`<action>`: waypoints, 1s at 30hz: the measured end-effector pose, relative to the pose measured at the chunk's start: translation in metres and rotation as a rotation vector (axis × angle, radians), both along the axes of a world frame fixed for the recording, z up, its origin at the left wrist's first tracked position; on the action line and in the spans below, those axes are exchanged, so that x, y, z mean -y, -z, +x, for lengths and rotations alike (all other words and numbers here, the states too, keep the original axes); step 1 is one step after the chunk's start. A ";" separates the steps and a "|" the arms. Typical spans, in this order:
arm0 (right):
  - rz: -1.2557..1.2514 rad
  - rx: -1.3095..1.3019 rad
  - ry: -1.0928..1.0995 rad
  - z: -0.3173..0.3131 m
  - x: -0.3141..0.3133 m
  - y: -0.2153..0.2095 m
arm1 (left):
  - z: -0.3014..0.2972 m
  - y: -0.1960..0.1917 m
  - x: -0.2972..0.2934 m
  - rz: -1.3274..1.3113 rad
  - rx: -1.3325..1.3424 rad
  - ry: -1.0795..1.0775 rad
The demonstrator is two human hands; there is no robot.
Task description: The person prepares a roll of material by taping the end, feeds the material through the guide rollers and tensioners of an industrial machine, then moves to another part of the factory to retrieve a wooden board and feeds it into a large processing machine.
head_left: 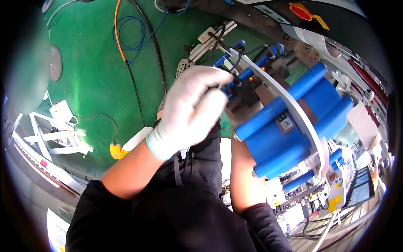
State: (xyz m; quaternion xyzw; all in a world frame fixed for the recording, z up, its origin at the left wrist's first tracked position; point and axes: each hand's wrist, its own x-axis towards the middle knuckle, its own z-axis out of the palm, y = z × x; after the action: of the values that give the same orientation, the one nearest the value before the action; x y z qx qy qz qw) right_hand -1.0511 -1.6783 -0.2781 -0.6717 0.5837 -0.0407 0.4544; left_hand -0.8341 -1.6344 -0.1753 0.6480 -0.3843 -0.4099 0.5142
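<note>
My left hand (189, 107), in a white glove with a pale blue cuff, is raised in front of my body. Its fingers are curled and the thumb lies close to them; what they hold, if anything, is hidden. By the fingertips are a dark cable fitting (236, 80) and the blue rollers of a conveyor frame. My right forearm (247, 180) reaches up under a set of blue rollers (262, 118), which hides the right hand. Between these rollers lies a flat blue piece with a white printed label (286, 122). A curved metal rail (289, 98) crosses over it.
An orange cable (119, 33), black cables and a coiled blue hose (133, 38) lie on the green floor (92, 71). White metal framing (54, 138) and a yellow box (115, 150) are at the left. A dark machine with a red-orange knob (300, 12) stands far right.
</note>
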 end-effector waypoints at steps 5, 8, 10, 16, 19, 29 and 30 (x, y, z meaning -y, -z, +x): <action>0.003 -0.037 0.091 -0.005 -0.016 -0.023 | -0.018 -0.051 0.028 -0.138 0.247 0.383; 0.040 -0.057 0.136 -0.014 -0.030 -0.033 | -0.022 -0.058 0.023 -0.080 0.233 0.437; 0.075 -0.078 0.169 -0.020 -0.036 -0.039 | -0.025 -0.069 0.023 -0.006 0.209 0.471; 0.308 -0.141 0.267 -0.048 -0.071 -0.089 | -0.043 -0.079 0.022 -0.079 0.312 0.355; 0.380 -0.045 0.337 -0.034 -0.080 -0.168 | -0.041 -0.075 0.028 -0.144 0.266 0.382; -0.308 -0.020 0.264 0.023 0.013 -0.271 | -0.048 -0.075 0.027 -0.068 0.146 0.304; -0.382 -0.120 0.159 0.026 0.021 -0.270 | -0.048 -0.075 0.027 -0.037 0.150 0.293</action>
State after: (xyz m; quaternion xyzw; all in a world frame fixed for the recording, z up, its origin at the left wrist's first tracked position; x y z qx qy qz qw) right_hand -1.0247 -1.6996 -0.0079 -0.6986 0.6428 -0.1463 0.2783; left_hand -0.8819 -1.6614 -0.1005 0.6042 -0.5193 -0.4239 0.4307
